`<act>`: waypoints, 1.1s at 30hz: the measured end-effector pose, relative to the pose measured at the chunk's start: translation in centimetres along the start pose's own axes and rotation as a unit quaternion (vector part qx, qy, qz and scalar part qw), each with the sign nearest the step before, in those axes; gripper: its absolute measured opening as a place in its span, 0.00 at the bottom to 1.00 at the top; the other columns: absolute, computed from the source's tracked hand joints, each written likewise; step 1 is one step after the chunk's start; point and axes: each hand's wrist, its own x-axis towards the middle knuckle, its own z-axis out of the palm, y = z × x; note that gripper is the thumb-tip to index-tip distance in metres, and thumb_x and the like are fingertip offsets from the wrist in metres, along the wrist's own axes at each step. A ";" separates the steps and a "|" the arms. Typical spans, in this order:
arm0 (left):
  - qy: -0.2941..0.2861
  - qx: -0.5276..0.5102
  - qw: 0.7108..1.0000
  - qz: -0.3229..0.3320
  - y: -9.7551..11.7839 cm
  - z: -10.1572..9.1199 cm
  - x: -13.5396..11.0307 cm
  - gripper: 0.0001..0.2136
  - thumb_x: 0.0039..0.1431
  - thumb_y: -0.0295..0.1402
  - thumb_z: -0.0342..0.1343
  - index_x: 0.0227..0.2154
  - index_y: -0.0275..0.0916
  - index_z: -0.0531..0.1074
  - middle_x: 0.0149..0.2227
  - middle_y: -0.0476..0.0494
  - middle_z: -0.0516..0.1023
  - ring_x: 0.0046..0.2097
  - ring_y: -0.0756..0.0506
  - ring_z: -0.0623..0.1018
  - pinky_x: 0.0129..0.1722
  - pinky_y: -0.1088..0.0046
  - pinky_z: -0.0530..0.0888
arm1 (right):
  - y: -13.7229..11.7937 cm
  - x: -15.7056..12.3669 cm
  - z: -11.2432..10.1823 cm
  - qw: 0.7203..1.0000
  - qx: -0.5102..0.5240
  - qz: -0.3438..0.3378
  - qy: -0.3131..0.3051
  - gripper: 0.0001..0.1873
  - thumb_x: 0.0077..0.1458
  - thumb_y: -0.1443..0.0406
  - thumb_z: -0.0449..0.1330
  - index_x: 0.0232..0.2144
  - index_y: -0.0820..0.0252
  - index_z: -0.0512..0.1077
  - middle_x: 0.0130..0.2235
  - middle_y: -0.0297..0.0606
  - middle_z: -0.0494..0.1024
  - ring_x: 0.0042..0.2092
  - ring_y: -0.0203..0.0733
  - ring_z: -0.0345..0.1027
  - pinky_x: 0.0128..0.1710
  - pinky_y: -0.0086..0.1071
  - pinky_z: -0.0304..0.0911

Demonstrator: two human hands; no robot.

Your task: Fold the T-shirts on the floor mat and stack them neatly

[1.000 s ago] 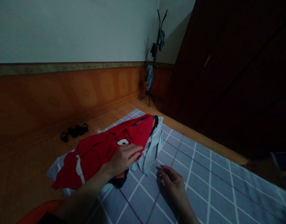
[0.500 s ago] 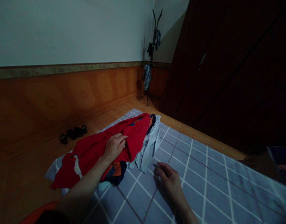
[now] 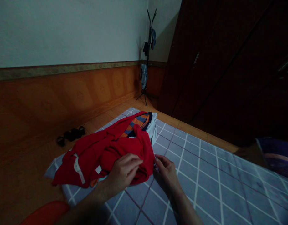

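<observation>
In the head view, a red garment [image 3: 94,153] is laid on a checked mat [image 3: 200,187], its long axis pointing up-right, away from the hands. Its near fold is clutched by the left hand [image 3: 123,171], palm down, and its edge is pinched by the right hand [image 3: 166,173].

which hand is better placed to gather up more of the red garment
Probably the left hand: it already rests on top of the red garment, over its folds. The right hand sits only at the garment's edge, mostly over the grey checked mat.
</observation>
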 end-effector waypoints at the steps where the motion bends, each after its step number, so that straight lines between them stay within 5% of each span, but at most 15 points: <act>1: 0.024 0.029 0.999 -0.023 -1.1 -0.8 -0.1 0.13 0.62 0.23 0.48 0.47 0.39 0.71 0.43 0.42 0.74 0.46 0.46 0.73 0.46 0.69 0.70 | 0.1 0.0 0.0 1.000 0.004 -0.001 -0.005 0.22 0.47 0.50 0.62 0.35 0.62 0.77 0.30 0.41 0.79 0.31 0.42 0.70 0.30 0.32 0.65; 4: 0.060 0.146 0.983 -0.098 -4.4 -3.0 -0.2 0.14 0.59 0.29 0.52 0.48 0.38 0.70 0.48 0.38 0.73 0.51 0.40 0.71 0.51 0.58 0.68 | 1.0 0.0 0.1 0.999 -0.027 -0.018 -0.027 0.22 0.49 0.52 0.62 0.40 0.62 0.75 0.31 0.39 0.78 0.32 0.41 0.69 0.32 0.32 0.64; 8: 0.069 0.187 0.970 -0.141 -6.6 -3.6 -0.2 0.07 0.59 0.33 0.52 0.36 0.37 0.73 0.44 0.37 0.76 0.50 0.37 0.72 0.52 0.53 0.66 | 1.8 -0.2 1.0 0.996 -0.078 -0.036 -0.010 0.24 0.43 0.58 0.64 0.43 0.62 0.74 0.25 0.34 0.75 0.27 0.38 0.65 0.27 0.30 0.61; 12: 0.144 0.094 0.973 -0.154 -4.1 -3.6 -0.4 0.07 0.61 0.34 0.48 0.34 0.39 0.70 0.36 0.43 0.77 0.40 0.43 0.76 0.43 0.64 0.72 | 0.0 -0.7 1.4 0.998 -0.041 -0.040 0.004 0.18 0.43 0.61 0.59 0.38 0.62 0.75 0.25 0.34 0.75 0.25 0.37 0.65 0.24 0.29 0.60; 16: 0.187 -0.057 0.974 -0.118 1.3 -4.6 -0.4 0.05 0.61 0.31 0.49 0.38 0.40 0.68 0.37 0.45 0.76 0.39 0.47 0.77 0.38 0.73 0.73 | -4.7 -2.4 -1.4 0.996 -0.006 -0.054 0.077 0.16 0.43 0.61 0.60 0.35 0.62 0.76 0.21 0.32 0.73 0.21 0.34 0.61 0.21 0.28 0.58; 20: 0.029 -0.174 0.984 0.006 5.5 -3.4 0.3 0.04 0.61 0.30 0.50 0.38 0.41 0.67 0.35 0.46 0.76 0.37 0.48 0.76 0.38 0.75 0.72 | -7.2 -5.5 -6.3 0.974 0.009 -0.085 0.208 0.14 0.40 0.63 0.63 0.34 0.60 0.77 0.23 0.33 0.74 0.21 0.33 0.61 0.21 0.28 0.58; 26: -0.282 -0.157 0.946 0.018 7.2 0.9 -0.3 0.03 0.57 0.27 0.56 0.34 0.42 0.73 0.32 0.51 0.77 0.34 0.50 0.76 0.36 0.78 0.70 | -2.0 -11.2 -11.9 0.946 -0.026 0.042 0.321 0.16 0.33 0.62 0.64 0.29 0.63 0.76 0.21 0.36 0.75 0.20 0.35 0.63 0.20 0.29 0.58; 33: -0.305 -0.007 0.952 0.024 2.0 1.7 -3.1 0.27 0.49 0.32 0.62 0.54 0.44 0.65 0.56 0.40 0.69 0.57 0.38 0.67 0.57 0.56 0.64 | 1.2 -13.3 -12.1 0.933 -0.137 0.059 0.328 0.28 0.42 0.53 0.64 0.43 0.64 0.72 0.27 0.38 0.77 0.25 0.41 0.68 0.25 0.34 0.64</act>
